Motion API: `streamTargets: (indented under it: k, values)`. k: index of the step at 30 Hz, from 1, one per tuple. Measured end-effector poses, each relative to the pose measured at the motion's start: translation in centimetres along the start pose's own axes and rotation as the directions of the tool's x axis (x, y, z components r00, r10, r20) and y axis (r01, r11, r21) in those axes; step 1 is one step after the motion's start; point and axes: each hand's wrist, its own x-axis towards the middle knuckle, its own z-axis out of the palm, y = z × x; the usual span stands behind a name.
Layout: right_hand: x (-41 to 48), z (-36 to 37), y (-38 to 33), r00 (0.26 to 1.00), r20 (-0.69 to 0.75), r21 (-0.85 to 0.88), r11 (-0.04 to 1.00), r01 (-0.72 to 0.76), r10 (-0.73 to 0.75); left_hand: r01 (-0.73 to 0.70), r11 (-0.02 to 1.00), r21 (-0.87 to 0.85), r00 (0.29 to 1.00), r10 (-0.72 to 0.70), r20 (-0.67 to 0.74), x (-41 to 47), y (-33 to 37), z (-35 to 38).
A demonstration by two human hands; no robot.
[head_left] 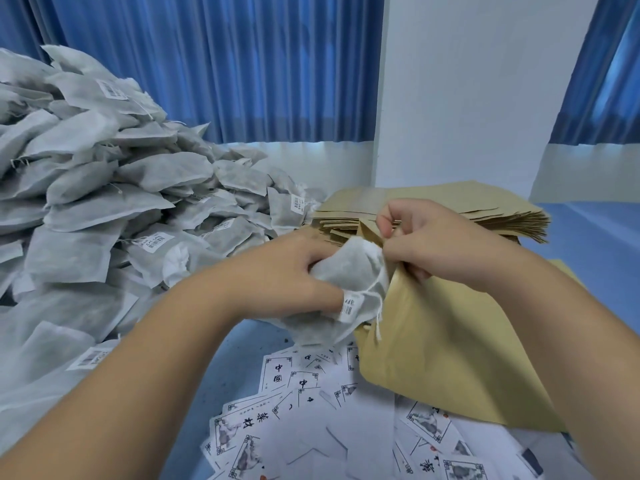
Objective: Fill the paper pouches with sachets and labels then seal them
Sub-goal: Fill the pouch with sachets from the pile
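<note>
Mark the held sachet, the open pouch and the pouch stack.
Held sachet (349, 268): head view, its white fabric middle.
Open pouch (436, 344): head view, its flat brown face.
Pouch stack (498, 202): head view, its top sheet.

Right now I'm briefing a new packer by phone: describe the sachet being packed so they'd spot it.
Start at the big heap of grey sachets on the left, then look right to the centre. There the left hand grips one sachet at the mouth of the brown paper pouch the right hand holds. Only it is off the heap, its barcode tag dangling on string.
</note>
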Motion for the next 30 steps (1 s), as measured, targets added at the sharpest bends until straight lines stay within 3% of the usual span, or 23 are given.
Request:
streamTargets:
  k: [3,6,10,13,16,18,21,24,30]
  values:
    - [0.0,0.4,-0.3,0.999,0.026,0.006,1.000,0.021,-0.021,-0.013,0.951,0.310,1.000,0.013,0.003,0.1,1.3,0.5]
    - [-0.2,0.7,-0.8,0.997,0.052,0.018,0.999,0.048,-0.049,-0.045,0.840,0.541,0.995,0.085,-0.049,0.4,1.8,1.3]
    - [-0.4,1.4,-1.4,0.991,0.099,0.030,0.996,0.085,-0.087,-0.080,0.827,0.557,0.991,0.125,-0.043,0.5,1.9,1.9]
    - [-0.2,1.8,-1.3,0.994,0.069,0.010,0.996,0.086,-0.086,-0.116,0.907,0.405,0.991,0.133,-0.015,0.9,1.3,1.8]
    - [0.0,1.5,-0.8,0.997,-0.009,0.005,0.997,0.071,-0.071,-0.048,0.998,0.045,0.987,0.054,-0.154,1.2,0.9,1.3]
    - [0.0,1.2,-0.5,0.996,-0.045,0.001,0.997,0.072,-0.072,0.010,0.988,-0.156,0.963,-0.052,-0.266,1.1,0.8,1.0]
    - [0.1,0.9,-0.4,0.993,-0.077,0.006,0.996,0.088,-0.087,0.053,0.930,-0.364,0.939,-0.171,-0.300,1.4,0.7,1.1]
    - [0.0,0.9,-0.6,0.990,-0.094,0.023,0.993,0.112,-0.110,0.084,0.881,-0.466,0.939,-0.226,-0.258,1.5,0.8,1.5]
    - [0.0,1.1,-0.9,0.983,-0.098,0.019,0.987,0.157,-0.155,0.126,0.838,-0.531,0.974,-0.205,-0.093,1.3,1.4,2.1]
